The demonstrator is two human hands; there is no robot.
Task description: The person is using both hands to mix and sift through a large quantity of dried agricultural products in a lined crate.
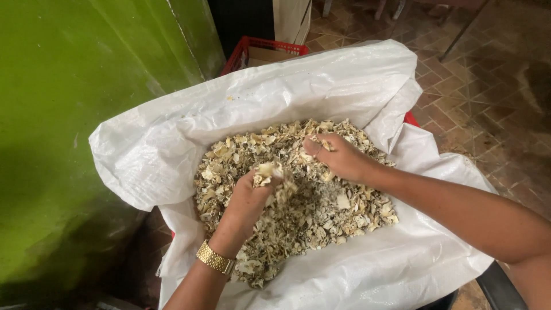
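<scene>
A heap of pale, dry, flaky chips [321, 212] fills an open white woven sack [321, 80]. My left hand [248, 201], with a gold watch band at the wrist, is raised a little above the heap and closed on a handful of chips, some spilling from it. My right hand [338, 156] lies on the far side of the heap, fingers curled into the chips and gripping some.
A green wall [69, 115] stands close on the left. A red plastic crate [261, 49] shows behind the sack, and a red edge peeks out at its right side. Brown patterned floor tiles [488, 97] spread to the right.
</scene>
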